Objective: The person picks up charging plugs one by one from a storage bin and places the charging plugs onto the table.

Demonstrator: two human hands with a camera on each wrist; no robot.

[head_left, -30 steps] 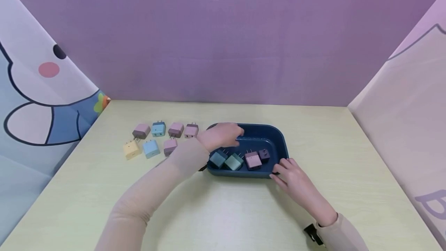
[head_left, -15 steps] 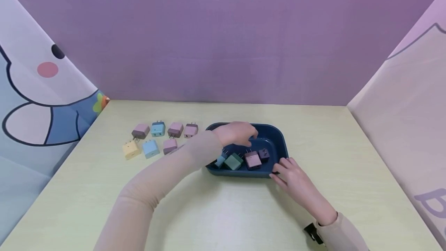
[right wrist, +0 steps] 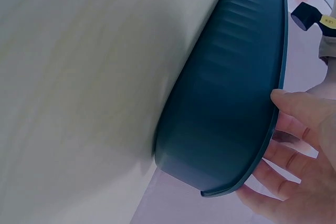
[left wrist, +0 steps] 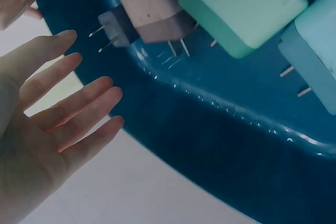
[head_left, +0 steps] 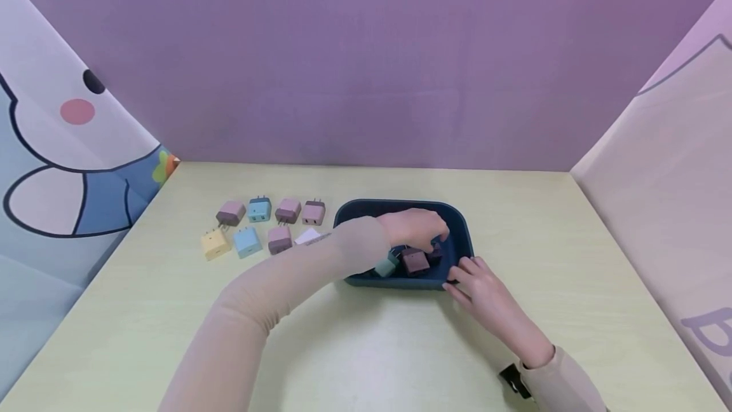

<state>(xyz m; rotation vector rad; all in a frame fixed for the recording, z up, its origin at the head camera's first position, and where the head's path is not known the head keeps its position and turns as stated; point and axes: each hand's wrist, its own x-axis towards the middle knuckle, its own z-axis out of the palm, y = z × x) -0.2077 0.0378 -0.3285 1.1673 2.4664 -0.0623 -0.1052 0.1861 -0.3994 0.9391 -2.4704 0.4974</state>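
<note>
My left hand reaches over the dark blue tray, fingers extended and holding nothing. In the left wrist view its fingertips are close to the dark purple charger plug. Beside that plug lie a pink charger plug, a green charger plug and a light blue one, prongs showing; my sleeve covers the blue one in the head view. My right hand grips the tray's near right corner. In the right wrist view its thumb lies on the tray's rim and the fingers curve round the edge.
Several charger plugs stand in two rows left of the tray, among them a yellow plug, a blue plug and a pink plug. A whitish one is partly behind my left sleeve. A purple backdrop rises behind the table.
My left hand has moved right across the tray, from its left part to above the pink and dark purple plugs. The right hand keeps its grip on the tray.
</note>
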